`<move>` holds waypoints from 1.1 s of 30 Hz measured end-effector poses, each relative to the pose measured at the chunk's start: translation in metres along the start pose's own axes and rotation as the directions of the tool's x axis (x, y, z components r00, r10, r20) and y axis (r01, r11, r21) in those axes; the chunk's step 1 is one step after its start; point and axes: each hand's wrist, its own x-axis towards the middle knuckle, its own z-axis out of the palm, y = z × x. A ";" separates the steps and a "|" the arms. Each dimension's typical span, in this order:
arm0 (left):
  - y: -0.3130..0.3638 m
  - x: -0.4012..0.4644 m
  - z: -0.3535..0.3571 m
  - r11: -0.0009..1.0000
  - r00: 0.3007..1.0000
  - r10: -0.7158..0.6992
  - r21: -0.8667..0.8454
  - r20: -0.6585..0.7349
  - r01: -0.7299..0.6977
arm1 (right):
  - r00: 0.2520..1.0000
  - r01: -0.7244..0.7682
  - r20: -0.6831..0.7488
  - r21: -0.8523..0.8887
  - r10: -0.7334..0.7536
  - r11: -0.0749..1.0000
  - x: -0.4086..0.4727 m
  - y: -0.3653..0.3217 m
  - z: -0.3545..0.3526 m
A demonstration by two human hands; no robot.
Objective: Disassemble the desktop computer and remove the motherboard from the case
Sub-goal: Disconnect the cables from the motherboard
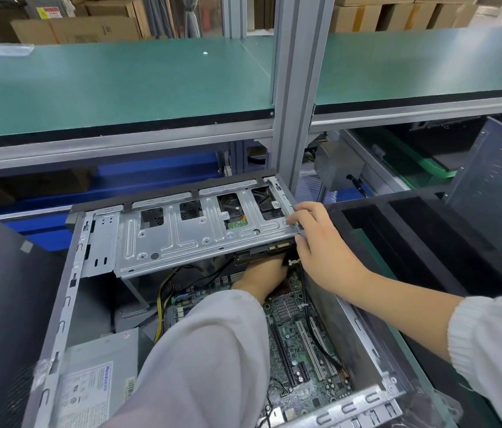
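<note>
case sat open on bench, side panel off; motherboard was still inside. right hand gripped drive cage edge, left hand reached under, fingers hidden. cage, cables, psu left.

We see the open computer case lying on its side, and we place everything else by it. Across its far end sits the metal drive cage. Our right hand grips the cage's right end, fingers over its top edge. Our left hand reaches beneath the cage, fingertips hidden. Along the case floor lies the motherboard, and the power supply fills the case's near left corner.
</note>
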 end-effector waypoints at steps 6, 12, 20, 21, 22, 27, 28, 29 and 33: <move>0.002 -0.005 -0.001 0.980 0.982 0.166 0.128 -0.092 -0.153 | 1.000 0.013 -0.006 -0.025 -0.013 1.000 -0.001 -0.003 -0.002; 0.009 -0.015 -0.014 0.962 0.962 -0.271 -0.022 0.002 0.271 | 1.000 0.024 -0.014 -0.018 -0.024 1.000 0.000 -0.001 -0.001; 0.018 -0.038 -0.005 0.973 0.995 -0.076 -0.215 0.069 0.089 | 1.000 0.021 -0.024 0.018 -0.020 1.000 0.000 0.002 0.000; 0.017 -0.036 -0.002 0.977 0.996 -0.084 -0.192 0.030 0.089 | 1.000 0.020 -0.024 0.017 -0.020 1.000 0.000 0.002 0.000; 0.018 -0.034 -0.001 0.984 0.996 -0.088 -0.156 -0.003 0.087 | 1.000 0.019 -0.025 0.015 -0.019 1.000 0.000 0.002 0.000; 0.024 -0.026 0.005 0.992 0.992 -0.108 -0.079 -0.063 0.103 | 1.000 -0.001 -0.019 0.028 0.002 1.000 -0.001 0.001 -0.001; 0.024 -0.026 0.006 0.991 0.991 -0.117 -0.072 -0.064 0.112 | 1.000 -0.005 -0.015 0.035 0.005 0.999 -0.001 0.000 -0.001; 0.025 -0.027 0.006 0.991 0.990 -0.124 -0.063 -0.065 0.120 | 1.000 -0.007 -0.012 0.040 0.007 0.999 -0.001 0.000 -0.001; 0.024 -0.027 0.009 0.992 0.987 -0.119 -0.062 -0.104 0.113 | 1.000 -0.010 -0.012 0.052 0.011 0.999 0.000 0.000 -0.001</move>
